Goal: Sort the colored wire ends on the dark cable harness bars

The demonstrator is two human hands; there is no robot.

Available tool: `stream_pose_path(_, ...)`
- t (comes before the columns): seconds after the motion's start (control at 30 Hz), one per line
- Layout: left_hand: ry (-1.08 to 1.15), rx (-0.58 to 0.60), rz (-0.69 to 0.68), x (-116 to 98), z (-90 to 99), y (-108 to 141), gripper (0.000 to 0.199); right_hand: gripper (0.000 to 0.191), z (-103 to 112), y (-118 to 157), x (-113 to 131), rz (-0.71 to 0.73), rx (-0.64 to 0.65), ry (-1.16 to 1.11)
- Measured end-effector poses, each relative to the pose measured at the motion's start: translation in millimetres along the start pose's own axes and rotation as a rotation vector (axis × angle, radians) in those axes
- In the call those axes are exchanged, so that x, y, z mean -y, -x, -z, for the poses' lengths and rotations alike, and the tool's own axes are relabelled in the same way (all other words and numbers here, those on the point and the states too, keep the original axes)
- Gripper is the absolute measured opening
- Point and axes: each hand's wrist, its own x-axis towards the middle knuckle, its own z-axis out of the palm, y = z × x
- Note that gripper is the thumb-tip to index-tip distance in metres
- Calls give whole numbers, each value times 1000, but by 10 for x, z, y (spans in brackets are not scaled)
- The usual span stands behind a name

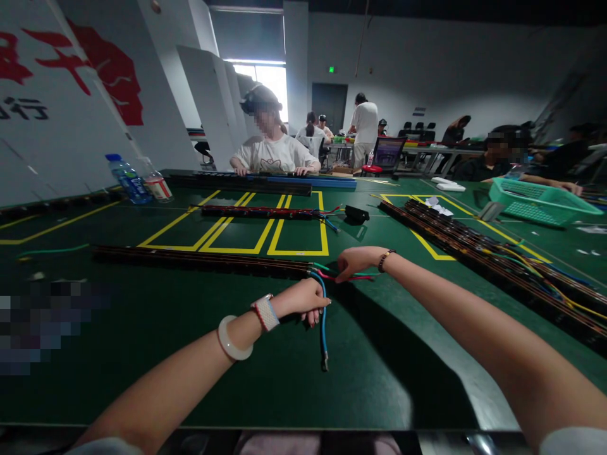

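Note:
A long dark rail-like strip (203, 261) lies across the table in front of me, with blue, red and green cables coming out of its right end. The blue cable (324, 335) bends down toward me and ends in a metal lug. My left hand (310, 299), with curled fingers, is closed at the blue cable's upper part, the thumb against it. My right hand (355, 260) reaches in from the right, its fingertips pinched on the red cable (364, 277) beside the strip's end. The thin green cable runs just behind those fingers, partly hidden.
Another wired strip (260, 212) and a small black piece (356, 215) lie beyond. Several strips with wires (493, 259) lie at right, near a green basket (540, 202). Two bottles (128, 180) stand far left. A person (272, 148) works opposite, hands on further strips.

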Motion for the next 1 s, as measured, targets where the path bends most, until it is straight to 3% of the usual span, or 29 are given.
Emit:
stream_pose_path(0.1, 119, 45, 5, 35, -32, -66, 44, 55, 12, -26, 13, 12, 335, -3)
stream_pose_path(0.23, 354, 28, -51, 79, -93, -132, 43, 53, -27, 16, 28, 69, 347, -118)
stream_pose_path(0.37, 673, 36, -113, 72, -133, -124, 29, 47, -100, 116, 36, 74, 340, -301)
stream_pose_path(0.5, 1014, 85, -106, 24, -135, -112, 12, 38, -126, 239, 158, 84, 220, -213)
stream_pose_path(0.6, 1173, 121, -80, 9, -122, -130, 16, 36, -149, 339, 316, 48, 84, -46)
stream_pose_path(0.8, 1198, 26, -27, 48, -158, -184, 21, 25, -303, 475, 572, -3, -155, 403)
stream_pose_path(1.0, 1203, -103, -123, 48, -222, -195, 16, 32, -383, 510, 708, -126, -226, 424)
